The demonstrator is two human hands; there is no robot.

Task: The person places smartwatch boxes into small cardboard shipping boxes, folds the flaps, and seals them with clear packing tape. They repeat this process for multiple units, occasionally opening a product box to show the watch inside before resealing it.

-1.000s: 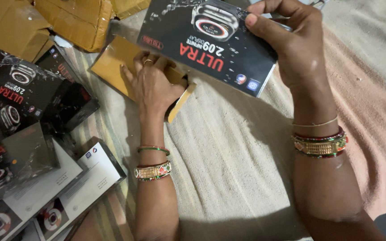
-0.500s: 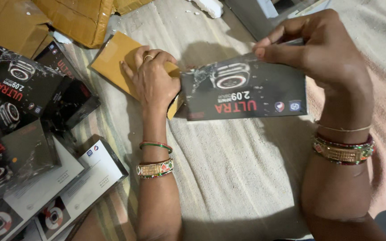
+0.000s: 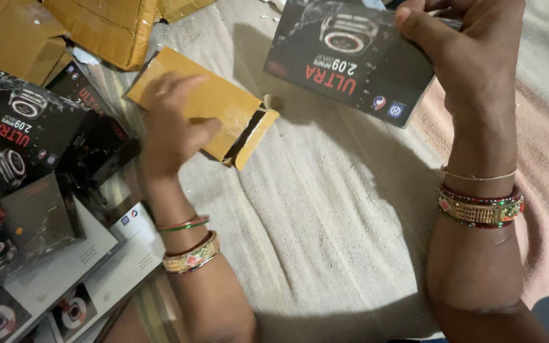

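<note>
Since half a second ago the right hand (image 3: 471, 57) has lifted the black box (image 3: 351, 60) up and away from the left hand, toward the top of the view, and the left hand (image 3: 169, 130) has slid left along the envelope.

The right hand is closed on the black box's right end, thumb across its top face, holding it clear of the cloth (image 3: 325, 209). The box looks shut; what it holds cannot be seen.

The left hand lies flat on the tan envelope (image 3: 217, 105), fingers spread and gripping nothing. The envelope lies on the cloth with its lower right end open, a dark gap showing there. The motion blur on the hand makes it hard to tell whether anything is inside.

At the left edge a pile of like black boxes (image 3: 27, 127) lies partly on white boxes (image 3: 96, 267), all apparently closed. Brown cartons (image 3: 96, 25) sit at top left.
</note>
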